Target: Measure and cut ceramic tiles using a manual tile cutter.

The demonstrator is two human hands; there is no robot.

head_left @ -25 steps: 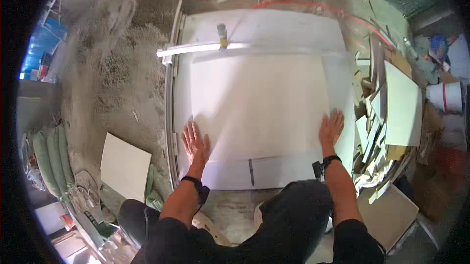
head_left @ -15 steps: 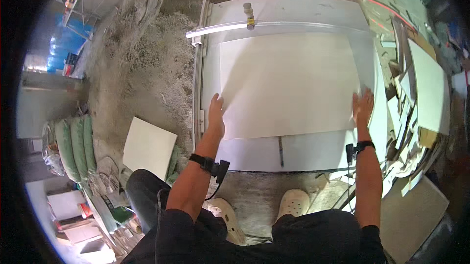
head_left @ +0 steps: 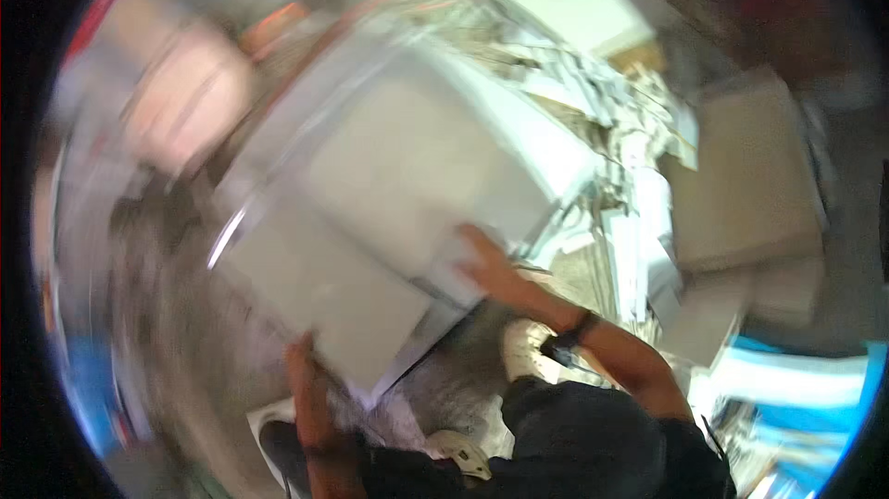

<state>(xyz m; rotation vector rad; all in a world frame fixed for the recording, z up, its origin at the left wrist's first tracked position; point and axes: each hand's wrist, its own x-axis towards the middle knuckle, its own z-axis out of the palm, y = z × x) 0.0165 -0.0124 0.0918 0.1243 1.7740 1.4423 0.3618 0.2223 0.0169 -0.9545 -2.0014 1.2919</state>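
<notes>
A large pale rectangular panel [head_left: 398, 156] lies on a light-topped work table [head_left: 514, 207]. Beside it, toward my left, is a second pale panel piece [head_left: 324, 295], with a dark narrow gap between the two. My left hand [head_left: 301, 360] is at the outer edge of this left piece; blur hides how its fingers sit. Over the near end of the larger panel, close to the gap, my right hand [head_left: 486, 263] reaches in with fingers stretched out, apparently holding nothing. A band with a dark device [head_left: 560, 346] is on my right wrist.
Scraps of broken white board [head_left: 639, 221] are heaped right of the table. A pale sheet [head_left: 569, 4] and brown boards [head_left: 741, 184] lie beyond. My shoe [head_left: 523, 346] stands by the table's near edge. A blurred pinkish box [head_left: 190, 96] is at far left.
My view has swung round and blurred. Where one whole panel lay, two pieces now show with a gap. My right hand has moved inward from the panel's right side; my left remains at the outer edge.
</notes>
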